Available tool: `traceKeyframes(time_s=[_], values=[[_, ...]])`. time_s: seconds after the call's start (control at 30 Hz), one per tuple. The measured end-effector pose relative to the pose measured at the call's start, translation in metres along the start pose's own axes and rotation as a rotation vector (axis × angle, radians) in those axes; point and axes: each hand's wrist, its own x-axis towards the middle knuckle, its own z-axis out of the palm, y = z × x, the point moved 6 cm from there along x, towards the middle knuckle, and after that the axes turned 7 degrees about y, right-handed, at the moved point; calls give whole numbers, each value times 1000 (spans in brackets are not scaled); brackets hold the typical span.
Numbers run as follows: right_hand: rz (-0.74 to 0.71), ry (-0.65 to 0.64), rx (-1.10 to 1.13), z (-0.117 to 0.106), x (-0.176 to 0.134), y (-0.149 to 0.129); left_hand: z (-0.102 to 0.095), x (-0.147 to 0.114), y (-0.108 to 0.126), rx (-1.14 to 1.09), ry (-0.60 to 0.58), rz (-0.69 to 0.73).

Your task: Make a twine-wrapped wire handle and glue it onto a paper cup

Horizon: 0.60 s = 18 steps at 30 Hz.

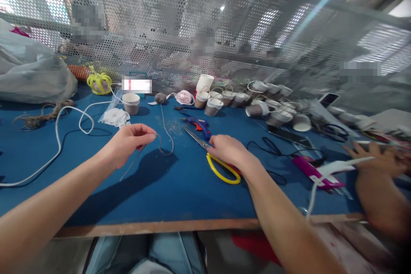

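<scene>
My left hand [126, 144] is raised a little above the blue table [154, 188] and pinches a thin grey cord [164, 137] that loops down and runs back to a small grey ball of twine [160, 98]. My right hand [228, 150] rests on the yellow-handled scissors [221, 169], covering the top of the handles; their blades point to the back left. A blue glue gun [199, 124] lies just behind the blades.
Several small paper cups [257, 102] with handles crowd the back right. A white cable [64, 137], a brown twine bundle [41, 115] and a grey bag [32, 72] lie at left. Another person's hand [377, 160] works at right near a pink tool [313, 171]. Perforated metal screen behind.
</scene>
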Motion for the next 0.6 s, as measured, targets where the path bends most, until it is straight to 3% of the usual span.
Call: traceKeyframes(time_s=[0.13, 0.27, 0.33, 0.4, 0.5, 0.6], values=[[69, -79, -105, 19, -25, 9, -1, 1, -13, -159, -1, -120], [100, -57, -75, 27, -27, 16, -1, -2, -16, -215, -4, -135], [148, 20, 126, 29, -29, 19, -2, -3, -15, -230, 15, -117], [224, 45, 478, 33, -36, 20, -3, -2, -15, -241, 54, -100], [178, -161, 1118, 42, -53, -5, -5, 2, -14, -261, 117, -82], [13, -333, 1412, 34, -68, -40, -3, 8, -10, -287, 155, -57]])
